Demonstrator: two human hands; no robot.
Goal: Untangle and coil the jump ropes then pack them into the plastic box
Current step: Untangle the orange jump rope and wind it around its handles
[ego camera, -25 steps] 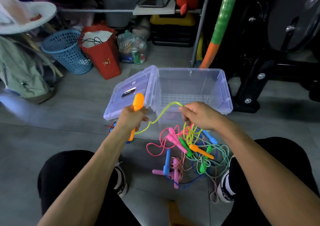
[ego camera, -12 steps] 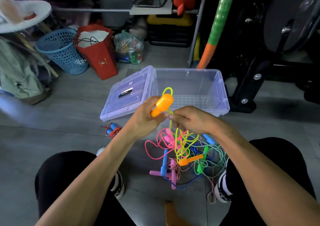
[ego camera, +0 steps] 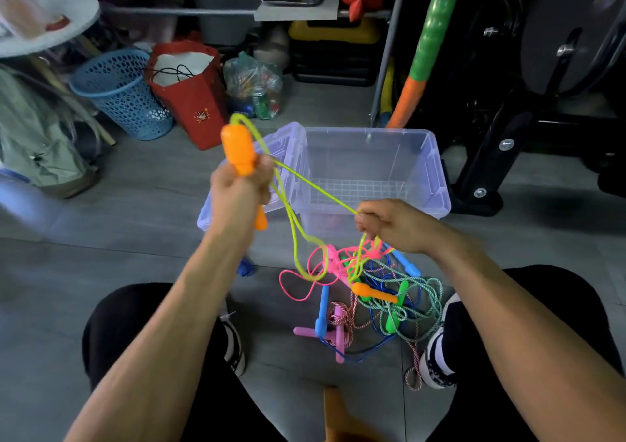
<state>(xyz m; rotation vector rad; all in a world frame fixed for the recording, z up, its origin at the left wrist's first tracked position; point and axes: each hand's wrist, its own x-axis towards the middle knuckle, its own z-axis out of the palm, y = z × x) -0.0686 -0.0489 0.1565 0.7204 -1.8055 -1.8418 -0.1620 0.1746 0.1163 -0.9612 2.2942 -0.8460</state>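
- My left arm reaches forward and up from my knee, forearm raised, wrist above the lid (ego camera: pixel 281 157) that leans against the left wall of the plastic box (ego camera: pixel 437 174).
- My right arm stretches forward lower down, forearm nearly level, ending just in front of the box's near rim.
- The plastic box sits open on the grey floor (ego camera: pixel 101 265) ahead of me, clear-walled, its long axis running left to right.
- The tangle of jump ropes (ego camera: pixel 372 299) lies on the floor between my shoes, just in front of the box: pink, blue, green and striped cords with handles pointing every way.
- My left hand (ego camera: pixel 238 197) is a fist; its fingers grip the orange handle (ego camera: pixel 238 150), which stands nearly upright, thick end up and narrow end poking out below my palm.
- My right hand (ego camera: pixel 396 225) has its fingers curled and pinches the yellow-green rope (ego camera: pixel 294 235) at the fingertips.
- The yellow-green rope leaves the top of the orange handle, runs slantwise down to my right hand, and also hangs in a long loop between both hands, down into the tangle.
- A second orange handle (ego camera: pixel 374 293) lies flat in the pile, long axis left to right, thick end left.
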